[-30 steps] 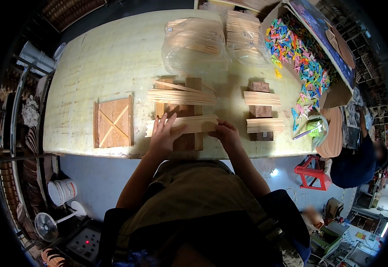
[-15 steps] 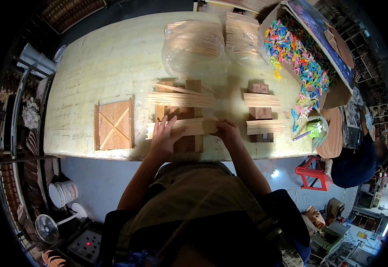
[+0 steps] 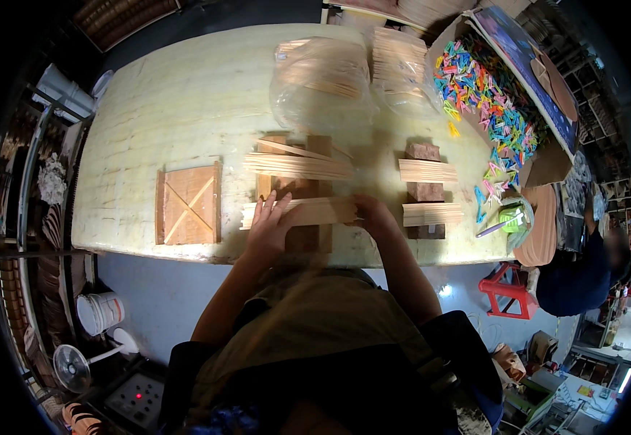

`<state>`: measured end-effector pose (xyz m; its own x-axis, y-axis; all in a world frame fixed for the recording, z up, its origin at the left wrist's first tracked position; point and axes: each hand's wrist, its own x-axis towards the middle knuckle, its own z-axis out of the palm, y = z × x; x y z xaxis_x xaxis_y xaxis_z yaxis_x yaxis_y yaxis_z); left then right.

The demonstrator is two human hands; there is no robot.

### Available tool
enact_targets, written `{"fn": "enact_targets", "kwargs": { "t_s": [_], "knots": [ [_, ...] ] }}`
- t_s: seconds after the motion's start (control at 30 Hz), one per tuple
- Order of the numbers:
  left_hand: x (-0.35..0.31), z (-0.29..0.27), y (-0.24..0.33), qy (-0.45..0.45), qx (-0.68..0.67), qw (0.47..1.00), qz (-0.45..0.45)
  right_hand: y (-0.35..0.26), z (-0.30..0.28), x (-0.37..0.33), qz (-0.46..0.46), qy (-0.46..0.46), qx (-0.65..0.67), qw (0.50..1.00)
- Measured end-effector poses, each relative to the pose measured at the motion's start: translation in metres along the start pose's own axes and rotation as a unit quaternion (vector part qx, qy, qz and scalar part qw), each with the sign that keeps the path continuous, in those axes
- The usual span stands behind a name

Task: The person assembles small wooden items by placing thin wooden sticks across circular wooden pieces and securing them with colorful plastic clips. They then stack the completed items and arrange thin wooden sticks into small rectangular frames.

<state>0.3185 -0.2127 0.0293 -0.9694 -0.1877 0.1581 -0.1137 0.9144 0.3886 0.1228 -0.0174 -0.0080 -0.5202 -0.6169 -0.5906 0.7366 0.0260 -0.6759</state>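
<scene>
A row of thin pale wooden strips (image 3: 319,211) lies side by side across a brown wooden support near the table's front edge. My left hand (image 3: 266,225) rests over its left part, fingers stretched and spread across the strips. At the right end my right hand (image 3: 372,212) is closed, fingertips pinching the strip ends. Just beyond lies a second row of strips (image 3: 301,166), with a loose strip (image 3: 294,148) slanting across its back. Further right, two shorter rows of strips (image 3: 428,171) lie over dark wooden blocks (image 3: 425,192).
A wooden board with a crossed pair of strips (image 3: 189,206) lies left on the pale table (image 3: 134,116). Plastic bags of strips (image 3: 323,72) lie at the back. A carton (image 3: 547,163) of colourful clothespins (image 3: 489,101) stands right, near a green cup (image 3: 510,216). Another person (image 3: 576,268) is at far right.
The whole view has shifted slightly. Both hands stay at the same row of strips, the left spread over it and the right at its end.
</scene>
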Motion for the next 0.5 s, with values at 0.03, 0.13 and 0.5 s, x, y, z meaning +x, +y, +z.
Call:
{"fn": "enact_targets", "kwargs": {
  "t_s": [0.03,0.13,0.5],
  "knots": [
    [0.0,0.003,-0.002,-0.007,0.005,1.0,-0.002,-0.001,0.0,0.003,-0.014,0.014,-0.042,0.999],
    [-0.002,0.009,-0.006,0.016,-0.012,1.0,-0.01,-0.008,0.005,0.008,-0.048,0.041,-0.131,0.989],
    [0.005,-0.018,-0.013,-0.099,-0.011,0.995,0.006,-0.018,0.013,0.046,-0.146,0.029,-0.165,0.975]
  ]
}}
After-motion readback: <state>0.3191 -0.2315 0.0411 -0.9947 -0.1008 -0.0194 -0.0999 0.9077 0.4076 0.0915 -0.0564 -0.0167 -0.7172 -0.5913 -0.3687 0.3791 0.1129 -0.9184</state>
